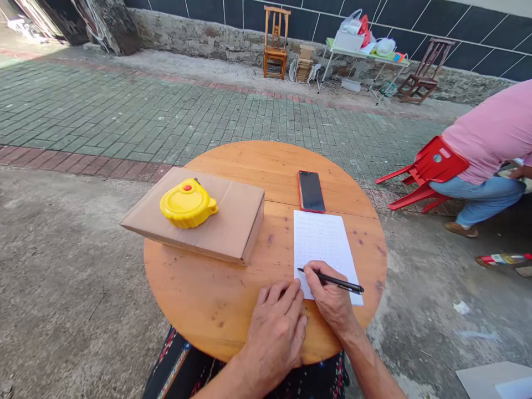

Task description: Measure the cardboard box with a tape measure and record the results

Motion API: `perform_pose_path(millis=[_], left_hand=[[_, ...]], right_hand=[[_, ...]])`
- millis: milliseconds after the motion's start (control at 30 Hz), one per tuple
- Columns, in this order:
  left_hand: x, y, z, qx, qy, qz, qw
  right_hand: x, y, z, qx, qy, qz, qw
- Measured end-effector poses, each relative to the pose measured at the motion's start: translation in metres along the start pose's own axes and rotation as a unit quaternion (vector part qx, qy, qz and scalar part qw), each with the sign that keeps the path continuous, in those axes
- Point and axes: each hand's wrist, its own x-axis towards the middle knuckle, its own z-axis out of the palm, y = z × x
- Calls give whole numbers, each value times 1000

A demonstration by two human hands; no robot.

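Note:
A black pen (338, 282) is pinched in my right hand (330, 296), its tip at the left side of a white sheet of paper (320, 238). Rows of small handwriting cover the upper part of the sheet; my right hand rests over its lower part. My left hand (278, 321) lies palm down on the round wooden table (224, 310), fingers stretched out, fingertips near the sheet's lower left edge. Just beyond the paper lies a phone (311, 191) with a red edge and a dark screen.
A closed cardboard box (224, 233) stands on the table's left, with a yellow tape measure (187, 204) on top. To the right, a person in a pink shirt (494, 133) sits on a red plastic chair (432, 163). A bottle (505, 259) lies on the ground there.

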Motion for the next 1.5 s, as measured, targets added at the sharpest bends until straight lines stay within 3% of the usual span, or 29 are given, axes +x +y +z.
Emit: perform_pose_path(millis=[867,1133,1500], left_hand=[[-1,-1,2,-8,-5,3,1000],[-1,-2,2,-7,-16,-1,1000],[0,-1,2,0,-18,-1,1000]], right_hand=[[0,-1,-2,-6,-17,-9,1000],[-4,2,-1,-2,31,17,999],[-3,1,-1,-17,22,3,1000]])
